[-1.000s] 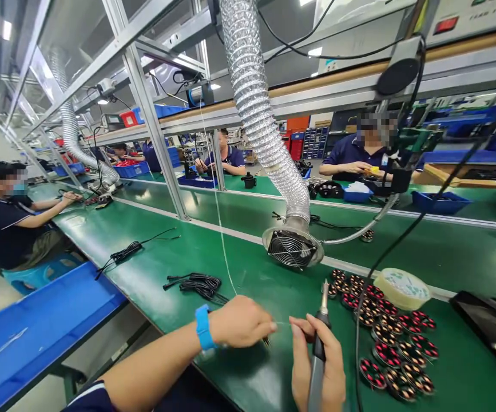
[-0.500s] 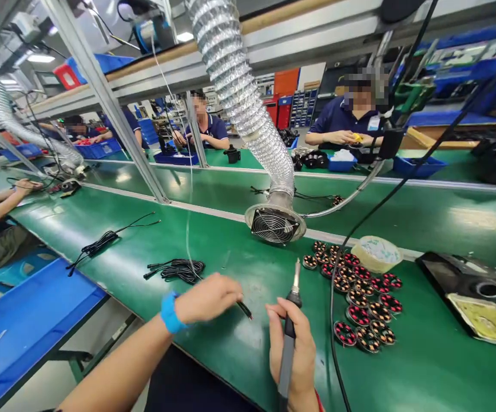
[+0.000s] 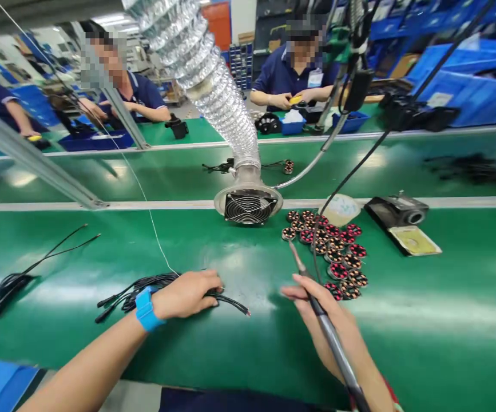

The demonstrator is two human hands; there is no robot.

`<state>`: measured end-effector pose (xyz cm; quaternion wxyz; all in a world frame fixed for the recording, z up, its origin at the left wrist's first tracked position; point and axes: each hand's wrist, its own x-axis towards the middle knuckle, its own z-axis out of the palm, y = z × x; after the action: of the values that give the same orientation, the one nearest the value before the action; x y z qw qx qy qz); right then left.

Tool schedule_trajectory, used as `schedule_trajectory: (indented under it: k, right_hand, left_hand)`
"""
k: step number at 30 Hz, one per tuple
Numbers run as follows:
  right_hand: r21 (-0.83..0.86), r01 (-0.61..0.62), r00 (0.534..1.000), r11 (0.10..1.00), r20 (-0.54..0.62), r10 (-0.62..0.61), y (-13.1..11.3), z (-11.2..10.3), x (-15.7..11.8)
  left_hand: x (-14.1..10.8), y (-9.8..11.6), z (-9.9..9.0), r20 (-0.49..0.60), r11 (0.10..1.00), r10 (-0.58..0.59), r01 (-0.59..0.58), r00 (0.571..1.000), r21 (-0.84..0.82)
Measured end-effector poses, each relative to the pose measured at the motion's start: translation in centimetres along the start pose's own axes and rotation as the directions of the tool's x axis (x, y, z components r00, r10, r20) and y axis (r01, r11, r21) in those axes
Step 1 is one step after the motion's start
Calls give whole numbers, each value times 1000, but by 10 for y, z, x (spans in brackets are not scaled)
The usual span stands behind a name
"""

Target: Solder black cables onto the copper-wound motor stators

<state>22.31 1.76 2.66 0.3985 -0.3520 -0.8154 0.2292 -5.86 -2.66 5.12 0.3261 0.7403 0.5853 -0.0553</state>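
Note:
A blue band circles the wrist of my left hand (image 3: 190, 294), whose fingers close on a black cable (image 3: 233, 303) low over the green table. The cable's stripped reddish end sticks out past my fingertips, and its coiled bundle lies behind and left of the hand. My right hand (image 3: 329, 320) grips a soldering iron (image 3: 327, 329) like a pen, its tip pointing up and away. Just beyond that tip sit several small round motor stators (image 3: 336, 256) with red or copper windings, grouped on the table.
A fume duct with a fan (image 3: 250, 209) hangs over the middle. At the right stand a soldering iron stand (image 3: 397, 210) with a yellow sponge (image 3: 414, 240) and a tape roll (image 3: 340, 210). Another cable bundle (image 3: 5, 294) lies left. Co-workers (image 3: 293, 74) sit opposite.
The view has swung right and down. My left hand has settled lower over the cable bundle, the cable end still in its fingers. The soldering iron now tilts left, its tip near the stators.

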Motion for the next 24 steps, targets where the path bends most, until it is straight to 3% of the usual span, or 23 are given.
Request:
schedule_trajectory:
  k: [3,5,8,10,13,16,20,24]
  right_hand:
    - [-177,52,996,983,78,-39,9,-27,-5]
    - [-330,126,991,936,88,-102,18,-32,-1]
    - [-511,227,971,829,188,-150,35,-17,17]
    - [-590,249,954,768,286,-90,46,1,35]
    - [-641,219,959,736,279,-43,60,24,61]
    - [-676,183,969,714,247,-14,69,34,76]
    - [-697,151,975,701,223,13,64,33,78]
    - [-669,144,971,729,237,25,37,39,62]
  left_hand:
    - [8,-1,3,48,999,33,-34,998,12]
    - [8,-3,5,63,999,51,-51,997,4]
    - [4,-6,9,60,996,92,-91,994,-20]
    - [1,-8,12,67,993,110,-107,992,-50]
    - [0,-9,12,43,983,116,-108,992,-149]
    - [3,-10,12,-48,968,78,-87,996,-234]
    - [6,-13,14,-113,967,68,-93,991,-237]
    - [6,-15,18,-129,965,82,-111,988,-236]
